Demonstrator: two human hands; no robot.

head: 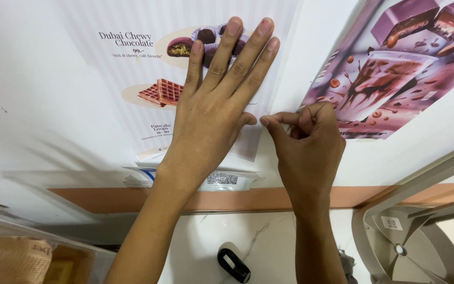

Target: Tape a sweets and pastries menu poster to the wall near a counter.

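Nearest the camera there's a small black oval loop thing (pixel 234 265) lying on the white marble-look counter (pixel 269 236), sitting between the person's two forearms. Off to the near left is a clear plastic container (pixel 6 247) with something tan inside, and on the near right a grey plastic chair (pixel 395 236). A bit further up, a peach-coloured strip (pixel 237 199) runs along the bottom of the white wall (pixel 38 105), with a small white packet bearing a code label (pixel 222 180) just above it. Then the hands: the left hand (pixel 214 113) is laid flat on the pale striped menu poster (pixel 132 68), fingers straight and slightly fanned, palm pressing the sheet to the wall. The right hand (pixel 308 137) is just beside it, curled up, thumb and index fingertips pinched together right at the poster's right edge, close to the left thumb; can't tell if there's anything tiny between them. Further right on the wall is a purple chocolate drink poster (pixel 395 68), hanging at a tilt.
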